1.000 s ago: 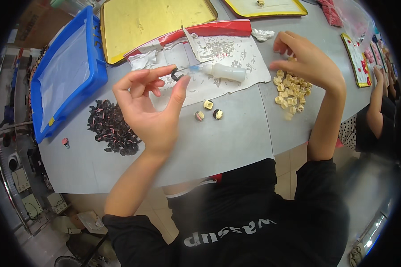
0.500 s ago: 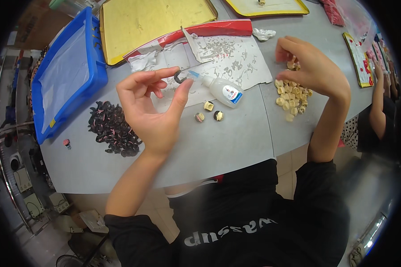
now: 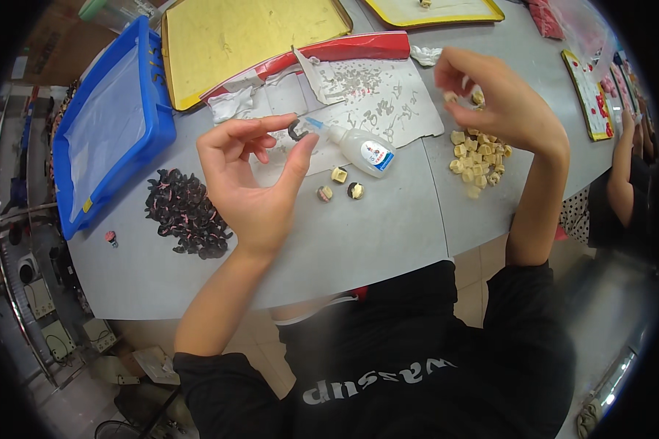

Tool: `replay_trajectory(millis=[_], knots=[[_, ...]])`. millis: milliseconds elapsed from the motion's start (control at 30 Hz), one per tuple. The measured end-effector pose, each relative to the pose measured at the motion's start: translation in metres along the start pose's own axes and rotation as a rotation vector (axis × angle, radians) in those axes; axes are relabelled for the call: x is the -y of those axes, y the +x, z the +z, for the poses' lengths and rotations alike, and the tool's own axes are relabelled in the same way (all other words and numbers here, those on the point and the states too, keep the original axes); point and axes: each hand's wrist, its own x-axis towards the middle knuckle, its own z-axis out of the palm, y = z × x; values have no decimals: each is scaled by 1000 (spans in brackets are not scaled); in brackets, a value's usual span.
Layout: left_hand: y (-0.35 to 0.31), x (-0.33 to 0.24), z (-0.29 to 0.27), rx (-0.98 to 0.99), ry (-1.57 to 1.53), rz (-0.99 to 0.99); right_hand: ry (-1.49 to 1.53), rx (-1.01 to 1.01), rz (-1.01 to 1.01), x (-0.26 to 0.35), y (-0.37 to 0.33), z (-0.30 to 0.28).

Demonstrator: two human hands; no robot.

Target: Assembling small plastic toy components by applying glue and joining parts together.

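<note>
My left hand (image 3: pixel 250 179) pinches a black curved piece (image 3: pixel 296 131) between thumb and index finger. Beside it lies a clear glue bottle (image 3: pixel 365 148) with a blue nozzle, on its side and partly on the white cardboard. My right hand (image 3: pixel 501 106) hovers over a heap of small cream pieces (image 3: pixel 477 162), a cream piece (image 3: pixel 449 96) pinched at its fingertips. Below the bottle sit a loose cream piece (image 3: pixel 339 174) and two cream-and-dark pieces, one pinkish (image 3: pixel 324 193), the other black-edged (image 3: pixel 355 191). A pile of black-and-pink curved pieces (image 3: pixel 185 214) spreads left of my left wrist.
A blue tray (image 3: pixel 157 121) stands at the left, next to a yellow tray (image 3: pixel 256 40). White cardboard (image 3: pixel 417 110) with a red edge lies in the middle, crumpled tissue (image 3: pixel 231 104) on it. Another yellow-rimmed tray (image 3: pixel 447 16) is at the back. Another person's arm (image 3: pixel 622 164) shows far right.
My right hand has shifted up and left from the cream heap, and a cream piece now shows between its fingertips. My left hand stays nearly still with the black curved piece.
</note>
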Motion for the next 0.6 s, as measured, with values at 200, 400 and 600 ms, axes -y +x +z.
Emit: replay_trajectory(millis=[200, 400, 600], knots=[[-3, -1, -1, 44, 10, 14, 331, -250, -279, 19, 18, 14], [-4, -3, -1, 72, -4, -5, 548, -217, -360, 33, 25, 37], [-5, -3, -1, 91, -2, 10, 566, -188, -413, 37, 27, 44]])
